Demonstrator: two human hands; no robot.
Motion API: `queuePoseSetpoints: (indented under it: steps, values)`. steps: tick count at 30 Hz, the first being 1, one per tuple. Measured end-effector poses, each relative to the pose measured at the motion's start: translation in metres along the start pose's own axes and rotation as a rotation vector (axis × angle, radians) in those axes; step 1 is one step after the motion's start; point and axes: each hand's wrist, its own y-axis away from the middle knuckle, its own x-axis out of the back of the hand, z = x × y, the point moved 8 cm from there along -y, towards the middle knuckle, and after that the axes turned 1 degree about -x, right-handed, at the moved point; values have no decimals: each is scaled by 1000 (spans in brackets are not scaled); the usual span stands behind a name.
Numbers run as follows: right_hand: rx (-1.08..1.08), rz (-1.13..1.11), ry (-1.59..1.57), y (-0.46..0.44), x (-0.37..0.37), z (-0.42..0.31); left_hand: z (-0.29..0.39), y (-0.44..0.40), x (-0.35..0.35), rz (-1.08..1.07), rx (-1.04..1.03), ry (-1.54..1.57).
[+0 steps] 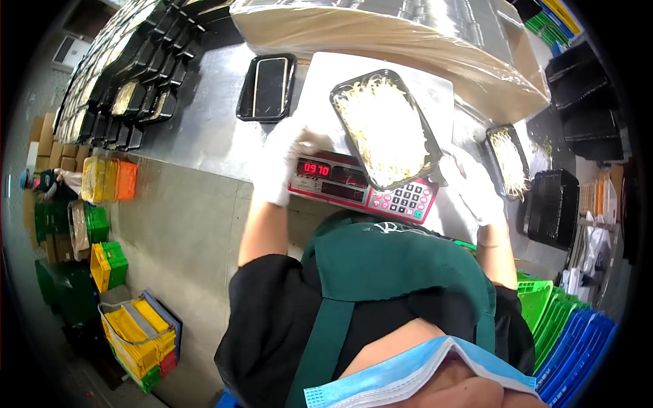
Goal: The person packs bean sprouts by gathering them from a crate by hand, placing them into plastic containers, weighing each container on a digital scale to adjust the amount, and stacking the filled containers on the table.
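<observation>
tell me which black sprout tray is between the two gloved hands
The large sprout tray overlapping the scale's keypad, its edge at the right hand. The small sprout tray is right of that hand; the stacked trays are far left.

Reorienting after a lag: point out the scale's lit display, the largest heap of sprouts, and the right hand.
Lit display [315,168]: head view, on its red digits.
Sprouts [385,132]: head view, middle of the heap.
Right hand [469,185]: head view, gloved back.

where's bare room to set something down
Bare table lies between the stacked trays at left and the lone black tray; the scale platform is bare left of the large sprout tray. The right is crowded: right hand, small sprout tray, black containers.
</observation>
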Motion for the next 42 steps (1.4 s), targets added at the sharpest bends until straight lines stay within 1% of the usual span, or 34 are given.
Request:
queuePoseSetpoints:
  steps: [1, 2, 3, 4, 5, 6, 7, 8, 9, 10, 12, 13, 14, 16, 18, 20, 21, 22, 23, 24, 26, 27, 28, 30, 31, 32, 34, 36, 37, 38, 39, 40, 41, 42]
  values:
    - [50, -22, -71, 0, -7, -4, -18, 11, -2, 37, -8, -12]
    - [95, -43, -142, 2, -14, -8, -26, 12, -27, -238, -36, -259]
    - [96, -59, -142, 2, -19, -6, -53, 15, -36, -235, 168, -292]
    - [149, -4, 18, -1, -20, -7, -63, 7, -51, -290, 129, -87]
    - [215, -12, 2, 1, -26, -19, -63, -6, -46, -238, 50, 58]
    - [280, -21, -14, 4, -31, -31, -44, -7, -42, -170, 38, 201]
    - [222, -113, -214, 7, -38, -26, -23, -7, -24, -143, -6, 220]
    - [221, -201, -209, 15, -40, -41, -3, -6, 1, -106, -49, 239]
    - [258, -143, -231, 20, -38, -44, -9, -18, 41, -97, -90, 391]
    - [228, -140, -293, 18, -30, -16, 34, 5, 53, 65, -238, 404]
    - [204, -54, -329, 15, -11, 13, 63, 23, 116, 267, -353, 336]
    - [283, -53, -336, 14, -2, 25, 81, 25, 148, 325, -434, 308]
    - [210, -14, -317, 17, 1, 23, 100, 24, 180, 374, -506, 283]
    - [197, 54, -286, 20, 20, 55, 134, 14, 244, 455, -614, 262]
    - [123, 208, -254, 22, 25, 60, 165, -10, 311, 537, -675, 332]
    - [109, 149, -292, 18, 28, 65, 205, -29, 359, 640, -706, 308]
    - [118, 180, -309, 16, 25, 60, 227, -40, 384, 619, -714, 311]
    - [119, 211, -318, 17, 21, 55, 239, -50, 414, 646, -707, 352]
    - [109, 209, -272, 19, 15, 43, 240, -60, 431, 676, -694, 397]
    - [98, 205, -223, 20, 9, 32, 238, -54, 422, 863, -631, 336]
    - [81, 240, -227, 23, 8, 36, 222, -54, 431, 1162, -546, 230]
    - [73, 250, -255, 26, 9, 44, 209, -55, 424, 1275, -556, 186]
    - [65, 263, -287, 28, 11, 52, 197, -64, 428, 1287, -591, 123]
    - [52, 308, -273, 36, 17, 58, 169, -95, 427, 1147, -611, 4]
    - [41, 343, -258, 43, 21, 63, 156, -103, 382, 911, -692, 97]
    - [58, 362, -213, 47, 23, 64, 150, -123, 352, 477, -835, 69]
    - [55, 426, -101, 53, 22, 51, 120, -103, 233, 342, -776, 77]
    - [41, 476, 49, 62, 12, 27, 109, -76, 99, 19, -559, -141]
    - [-39, 489, -47, 67, 4, 17, 96, -64, 55, -77, -550, -57]
    - [-73, 460, 84, 74, -1, -1, 84, -56, 23, -195, -638, -237]
    - [-116, 377, 90, 77, -7, -8, 69, -45, -11, -307, -742, -398]
    - [62, 446, 271, 88, -8, 7, 53, -40, -30, -428, -780, -508]
    - [203, 538, 351, 102, -8, -4, 34, -32, -49, -552, -822, -608]
    - [174, 544, 411, 115, -13, 13, 19, -20, -73, -661, -639, -479]
